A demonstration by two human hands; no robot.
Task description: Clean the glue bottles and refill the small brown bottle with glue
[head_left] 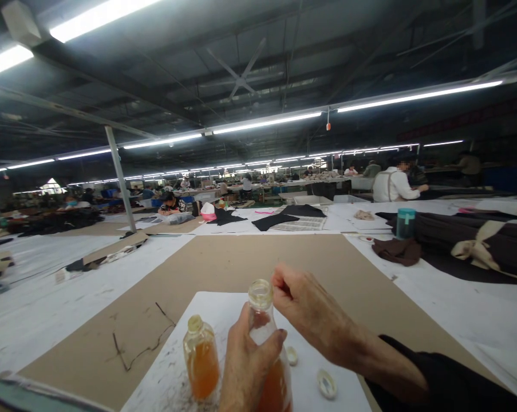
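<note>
My left hand (246, 366) is wrapped round a clear plastic bottle (267, 337) holding orange liquid, its mouth uncapped. My right hand (310, 309) hovers just right of the bottle's mouth, its fingers curled in a pinch; what they hold, if anything, I cannot make out. A second, smaller bottle (201, 357) of orange liquid stands to the left on a white sheet (224, 309). Two white caps (327, 383) (291, 355) lie on the sheet to the right of the bottles.
The sheet lies on a brown board (224, 263) over a long white table. A pair of thin glasses (142, 343) rests on the board at left. A teal cup (406, 223) and dark fabric (477, 240) lie at right. Other people work at far tables.
</note>
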